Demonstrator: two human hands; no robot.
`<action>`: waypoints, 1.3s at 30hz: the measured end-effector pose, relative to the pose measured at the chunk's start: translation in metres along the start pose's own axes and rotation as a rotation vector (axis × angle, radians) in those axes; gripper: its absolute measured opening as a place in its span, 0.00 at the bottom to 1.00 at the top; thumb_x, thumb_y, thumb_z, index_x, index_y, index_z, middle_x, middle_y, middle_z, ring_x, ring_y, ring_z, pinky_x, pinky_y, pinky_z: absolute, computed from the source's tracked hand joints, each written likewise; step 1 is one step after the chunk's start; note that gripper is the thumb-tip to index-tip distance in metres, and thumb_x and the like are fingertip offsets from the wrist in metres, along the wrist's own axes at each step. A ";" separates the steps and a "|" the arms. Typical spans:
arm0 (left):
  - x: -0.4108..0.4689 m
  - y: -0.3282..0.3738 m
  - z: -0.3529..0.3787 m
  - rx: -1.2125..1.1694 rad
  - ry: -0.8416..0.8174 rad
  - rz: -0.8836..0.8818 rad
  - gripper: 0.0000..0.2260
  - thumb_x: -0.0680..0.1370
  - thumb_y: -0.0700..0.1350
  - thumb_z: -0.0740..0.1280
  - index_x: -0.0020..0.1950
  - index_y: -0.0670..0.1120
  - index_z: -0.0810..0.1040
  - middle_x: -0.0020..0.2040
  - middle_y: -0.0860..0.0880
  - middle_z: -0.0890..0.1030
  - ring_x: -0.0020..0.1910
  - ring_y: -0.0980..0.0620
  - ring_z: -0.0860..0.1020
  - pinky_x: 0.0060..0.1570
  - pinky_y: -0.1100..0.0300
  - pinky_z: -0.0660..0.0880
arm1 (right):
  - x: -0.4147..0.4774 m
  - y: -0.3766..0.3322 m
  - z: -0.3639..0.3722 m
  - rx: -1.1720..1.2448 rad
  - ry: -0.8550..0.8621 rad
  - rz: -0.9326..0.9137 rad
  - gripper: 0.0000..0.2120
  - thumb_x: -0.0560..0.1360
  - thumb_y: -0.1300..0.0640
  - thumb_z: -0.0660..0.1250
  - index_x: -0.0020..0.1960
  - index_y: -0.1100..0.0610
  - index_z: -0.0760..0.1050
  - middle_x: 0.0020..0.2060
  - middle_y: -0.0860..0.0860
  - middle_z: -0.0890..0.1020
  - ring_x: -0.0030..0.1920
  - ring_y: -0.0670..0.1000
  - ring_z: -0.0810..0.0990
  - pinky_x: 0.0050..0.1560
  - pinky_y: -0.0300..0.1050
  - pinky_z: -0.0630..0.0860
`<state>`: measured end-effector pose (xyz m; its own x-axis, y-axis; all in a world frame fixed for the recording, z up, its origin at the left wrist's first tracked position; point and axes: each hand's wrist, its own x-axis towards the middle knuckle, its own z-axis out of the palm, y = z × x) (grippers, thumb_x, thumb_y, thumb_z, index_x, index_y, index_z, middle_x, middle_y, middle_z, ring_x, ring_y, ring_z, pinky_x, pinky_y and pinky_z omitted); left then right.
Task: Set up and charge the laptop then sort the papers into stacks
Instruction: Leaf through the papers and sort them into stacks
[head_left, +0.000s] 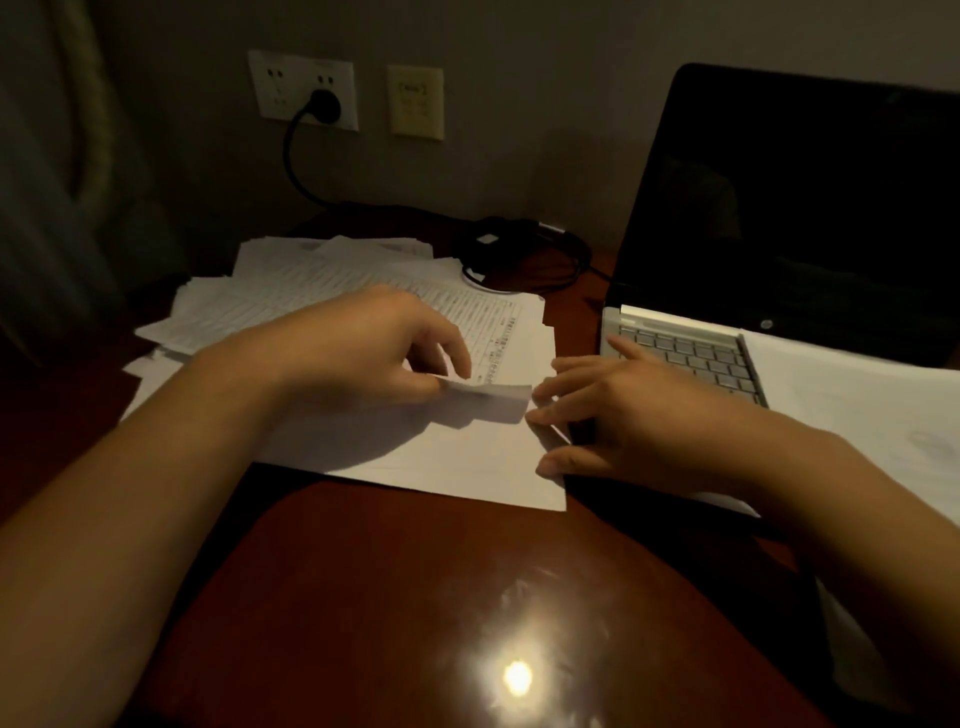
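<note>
Head view: left hand (363, 351) apparently pinches paper (496, 404).

Open dark-screened laptop (779, 208) at right, messy white papers (311, 291) at left, black charger (519, 244) behind them

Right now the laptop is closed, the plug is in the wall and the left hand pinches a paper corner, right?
No: the head view shows the laptop open, its dark screen upright. The plug is in the wall and the left hand pinches a paper corner.
</note>
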<state>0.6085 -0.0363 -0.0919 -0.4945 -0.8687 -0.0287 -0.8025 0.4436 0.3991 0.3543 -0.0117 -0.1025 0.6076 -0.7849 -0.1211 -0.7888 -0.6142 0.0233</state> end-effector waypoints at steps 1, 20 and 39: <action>0.000 0.001 0.001 -0.011 0.006 0.001 0.10 0.78 0.47 0.72 0.50 0.64 0.79 0.47 0.63 0.81 0.49 0.64 0.79 0.50 0.61 0.78 | 0.001 0.001 0.000 0.012 0.007 -0.008 0.27 0.72 0.30 0.56 0.66 0.39 0.74 0.71 0.39 0.70 0.75 0.42 0.59 0.77 0.62 0.43; 0.001 0.013 0.000 0.023 -0.038 0.118 0.09 0.80 0.53 0.67 0.57 0.58 0.85 0.46 0.59 0.85 0.44 0.59 0.80 0.47 0.52 0.79 | 0.002 0.006 0.002 0.267 0.373 0.183 0.25 0.73 0.37 0.54 0.63 0.47 0.75 0.57 0.47 0.81 0.54 0.48 0.78 0.52 0.51 0.79; 0.001 0.009 0.003 -0.011 0.159 0.065 0.05 0.75 0.50 0.75 0.47 0.60 0.83 0.46 0.63 0.79 0.47 0.64 0.76 0.46 0.62 0.74 | -0.011 -0.019 -0.016 0.147 0.231 -0.032 0.14 0.69 0.37 0.66 0.48 0.45 0.73 0.40 0.42 0.78 0.38 0.41 0.76 0.38 0.38 0.76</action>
<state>0.5995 -0.0325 -0.0907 -0.4855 -0.8626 0.1423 -0.7663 0.4983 0.4056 0.3634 0.0074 -0.0858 0.6245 -0.7732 0.1105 -0.7633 -0.6341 -0.1235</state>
